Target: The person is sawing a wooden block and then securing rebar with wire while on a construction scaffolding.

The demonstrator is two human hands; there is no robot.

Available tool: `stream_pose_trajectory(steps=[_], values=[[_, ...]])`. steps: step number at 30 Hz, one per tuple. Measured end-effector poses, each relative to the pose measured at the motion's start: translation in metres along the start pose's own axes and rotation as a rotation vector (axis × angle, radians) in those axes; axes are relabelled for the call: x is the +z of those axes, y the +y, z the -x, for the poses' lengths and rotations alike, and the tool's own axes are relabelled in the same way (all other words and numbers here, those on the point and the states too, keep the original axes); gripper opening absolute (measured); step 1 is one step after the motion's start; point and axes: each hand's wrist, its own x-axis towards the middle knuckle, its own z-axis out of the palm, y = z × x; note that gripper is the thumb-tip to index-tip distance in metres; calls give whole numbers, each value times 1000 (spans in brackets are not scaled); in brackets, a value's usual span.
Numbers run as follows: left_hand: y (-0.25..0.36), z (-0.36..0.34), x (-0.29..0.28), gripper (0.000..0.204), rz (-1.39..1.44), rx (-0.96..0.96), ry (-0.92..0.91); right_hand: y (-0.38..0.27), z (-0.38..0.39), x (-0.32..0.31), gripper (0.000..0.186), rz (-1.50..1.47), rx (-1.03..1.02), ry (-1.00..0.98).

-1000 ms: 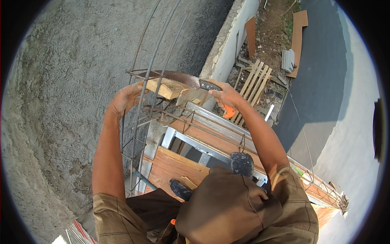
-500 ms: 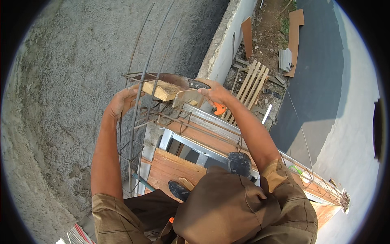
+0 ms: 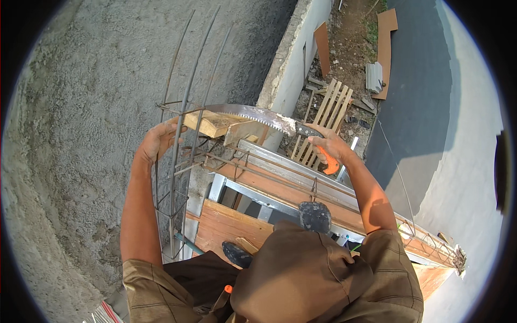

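Observation:
My right hand (image 3: 329, 144) is wrapped round the black and orange handle (image 3: 329, 161) of a curved hand saw (image 3: 264, 115). Its toothed blade reaches left over a pale wooden block (image 3: 212, 125), the tip passing behind the upright rebar. The block rests among the bars, close to a thin upright board (image 3: 245, 132). My left hand (image 3: 160, 141) holds the block's left end, its fingers curled and partly hidden by the steel rods (image 3: 180, 134).
A rebar cage (image 3: 172, 199) rises beside a rough grey wall (image 3: 97, 134). Beneath me are plywood (image 3: 231, 223), a metal frame (image 3: 245, 191) and horizontal bars along a beam form. Far below lie a wooden pallet (image 3: 328, 110), planks and rubble beside a dark paved strip (image 3: 420, 107).
My right hand has drawn the saw out to the right and slightly down, baring more of its blade. The left hand stays at the block.

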Motion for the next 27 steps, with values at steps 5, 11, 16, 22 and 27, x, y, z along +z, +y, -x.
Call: stream_pose_trajectory(steps=[5,11,16,22,27], values=[[-2,1,0,75,-7,11,-11,-61,9,51,60,103,78,87],[2,6,2,75,14,9,-12,-110,-68,117,56,74,-88,-116],[3,2,2,76,-10,23,-13,-80,-10,56,56,19,78,-12],[6,4,5,76,-9,17,-34,-82,-56,80,59,47,-22,-83],[7,6,5,78,-46,21,-22,-95,-81,97,62,98,-107,-174]])
